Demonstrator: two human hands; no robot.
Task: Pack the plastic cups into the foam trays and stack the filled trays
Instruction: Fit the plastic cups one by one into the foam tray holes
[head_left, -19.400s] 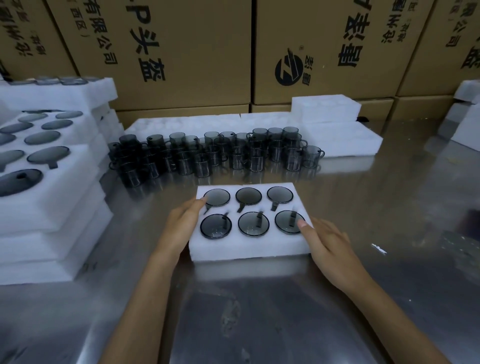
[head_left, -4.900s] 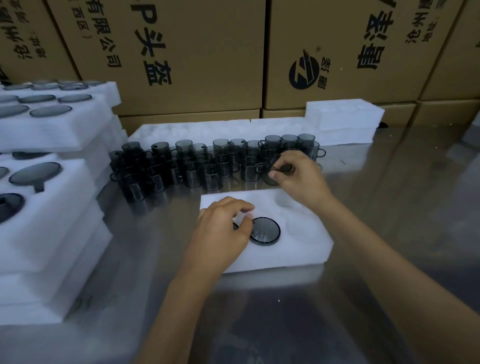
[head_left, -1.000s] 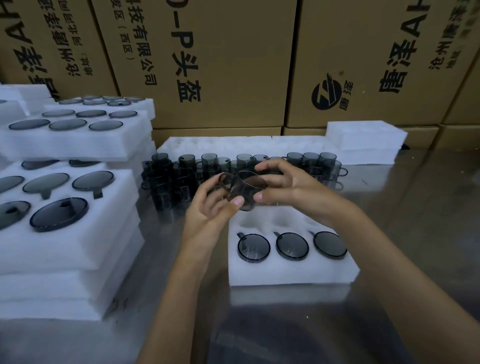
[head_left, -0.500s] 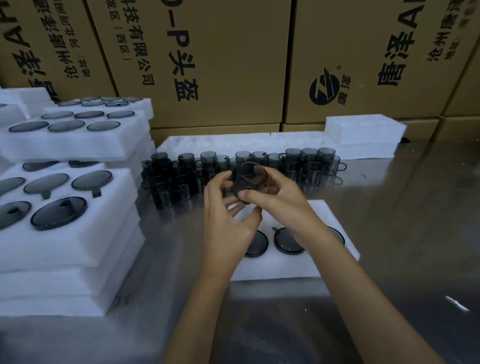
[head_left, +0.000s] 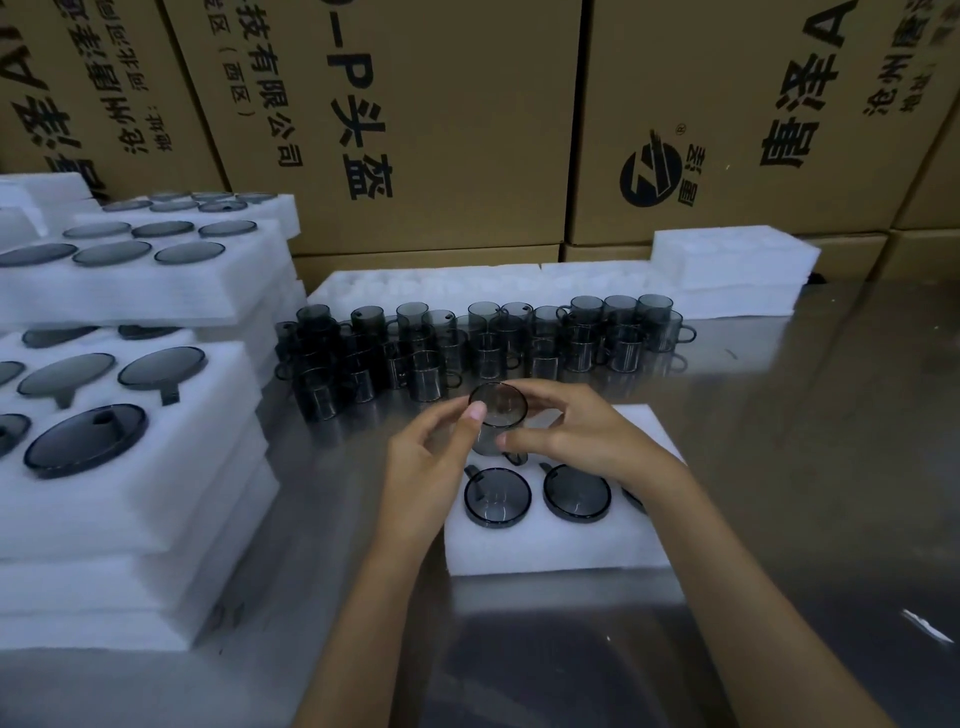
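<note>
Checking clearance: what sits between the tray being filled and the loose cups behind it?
Head view: the hands holding one smoky cup above the foam tray; otherwise bare steel table before the cup cluster.

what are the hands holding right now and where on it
One smoky plastic cup, held above the foam tray. The left hand and right hand pinch its side wall from opposite sides, fingertips near the rim.

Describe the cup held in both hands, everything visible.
The cup is small, smoky-grey, see-through plastic, cylindrical, with a round open rim tilted toward the camera and a handle showing at its lower right. The left hand and right hand pinch its sides, holding it above the back row of the foam tray.
</note>
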